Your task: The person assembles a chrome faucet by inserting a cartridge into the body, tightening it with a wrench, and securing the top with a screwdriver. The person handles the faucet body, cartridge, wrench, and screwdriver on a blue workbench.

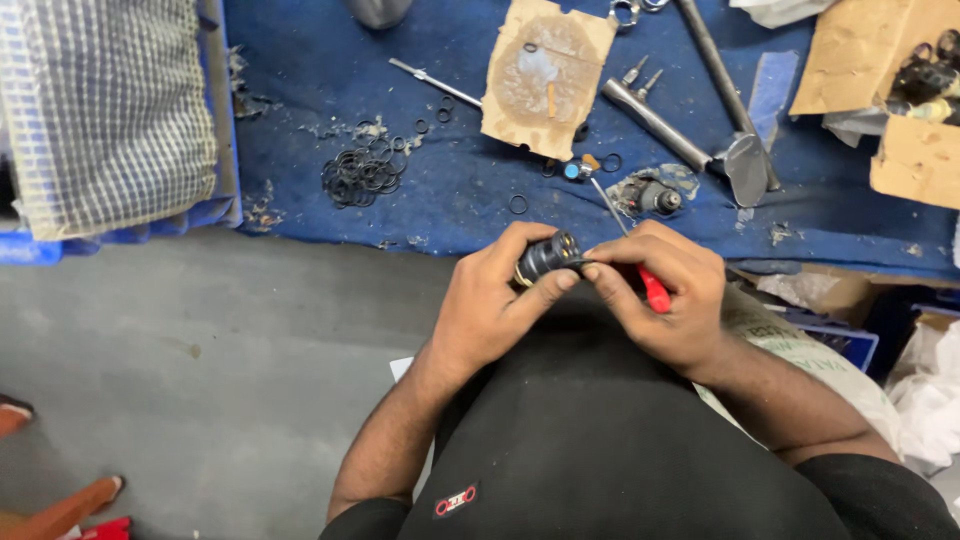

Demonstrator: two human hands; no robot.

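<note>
My left hand (500, 300) grips a small black cylindrical part with a brass-coloured end (547, 257), held over my lap. My right hand (660, 300) holds a thin pick tool with a red handle (655, 291); its metal shaft (608, 204) points up toward the blue bench. The right fingertips touch the end of the black part. Both hands meet just below the bench's front edge.
The blue-covered bench (440, 200) carries a heap of black rubber rings (362, 172), a stained cardboard piece (545, 75), metal rods (655, 122), another small black part (658, 198) and a cardboard box (915, 90). A blue crate with mesh (105, 110) sits left. Grey floor (200, 350) lies below.
</note>
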